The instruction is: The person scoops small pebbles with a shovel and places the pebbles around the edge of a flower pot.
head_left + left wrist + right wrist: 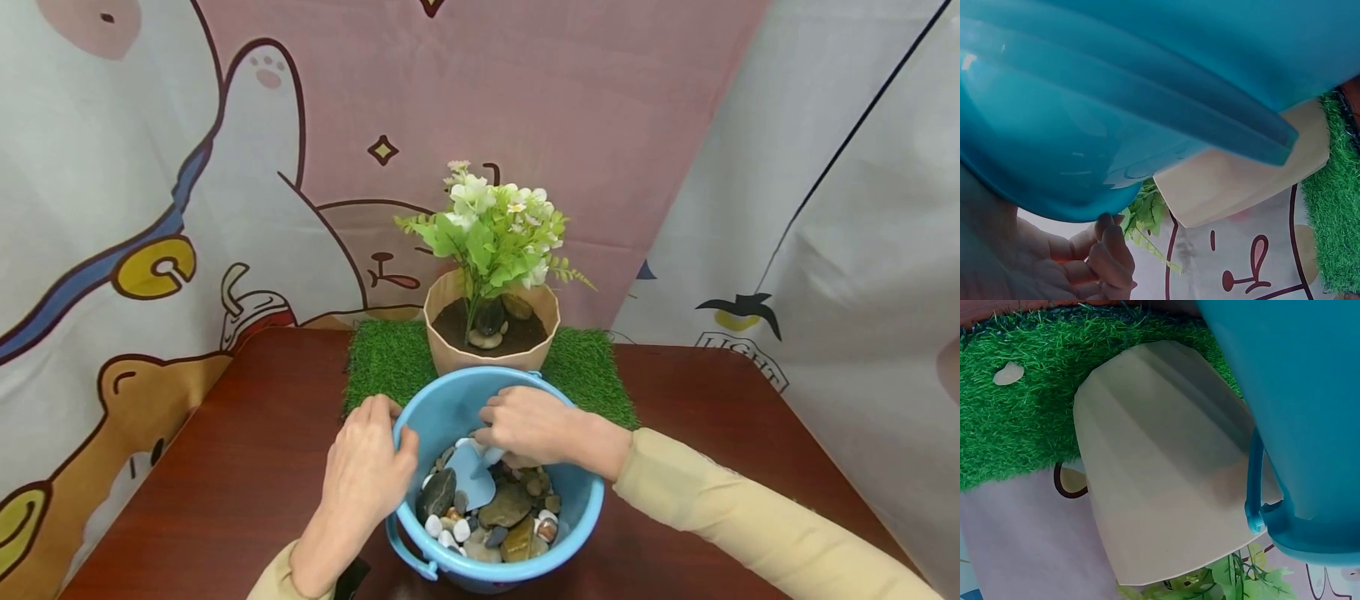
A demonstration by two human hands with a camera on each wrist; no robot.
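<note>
A light blue bucket [495,572] holds many stones [507,505] in grey, white and brown. Inside it, my right hand [528,425] grips a small blue shovel [471,477] near its handle; the blade lies over the stones, and the fingers partly cover the handle. At the bucket's left rim my left hand [369,462] holds on, the thumb over the edge. The left wrist view shows that hand's curled fingers [1113,253] at the rim. The right wrist view does not show the right hand, only the bucket's outside [1310,425].
Right behind the bucket stands a beige faceted pot [487,360] with soil, a few stones and a white-flowered plant [495,233]. It sits on a green turf mat [390,358] on the brown table [217,467]. A pale pebble [1009,374] lies on the turf. A printed cloth hangs behind.
</note>
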